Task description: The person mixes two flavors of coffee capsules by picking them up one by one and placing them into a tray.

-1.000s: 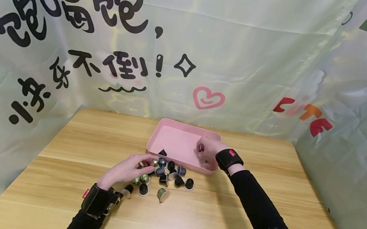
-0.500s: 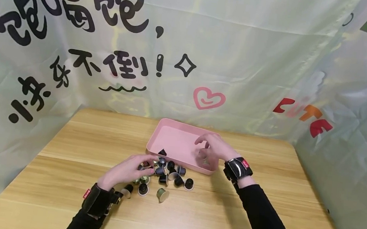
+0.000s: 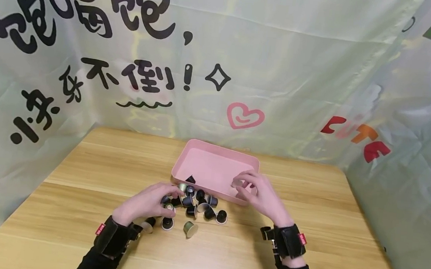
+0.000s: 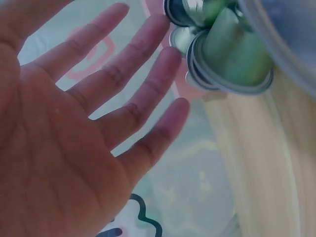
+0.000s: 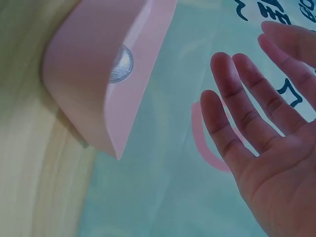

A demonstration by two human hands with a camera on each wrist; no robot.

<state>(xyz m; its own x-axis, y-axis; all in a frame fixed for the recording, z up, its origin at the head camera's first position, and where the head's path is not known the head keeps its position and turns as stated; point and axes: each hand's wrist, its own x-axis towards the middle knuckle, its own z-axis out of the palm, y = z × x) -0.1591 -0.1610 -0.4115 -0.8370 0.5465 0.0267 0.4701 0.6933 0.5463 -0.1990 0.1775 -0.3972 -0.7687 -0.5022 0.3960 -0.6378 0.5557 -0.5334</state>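
Note:
Coffee capsules in black, dark blue and green lie in a loose heap on the wooden table, in front of a pink tray (image 3: 204,162). My left hand (image 3: 145,201) hovers at the heap's left side, fingers apart, with a green capsule (image 4: 234,54) beyond the fingertips in the left wrist view. The right hand (image 3: 266,197) is over the tray's near right corner, fingers spread and loosely bent, with no grip on anything. A capsule (image 3: 237,183) shows by its fingertips inside the tray; its silvery lid (image 5: 121,65) appears behind the tray wall in the right wrist view.
One dark capsule (image 3: 191,179) is inside the tray at its near left. An olive-green capsule (image 3: 190,229) lies apart, in front of the heap. Printed cloth (image 3: 304,73) hangs behind the table and along its sides.
My right hand has uncurled, let go of a capsule in the tray and drawn back toward the near edge. The left thumb and fingers have spread and shifted slightly toward me.

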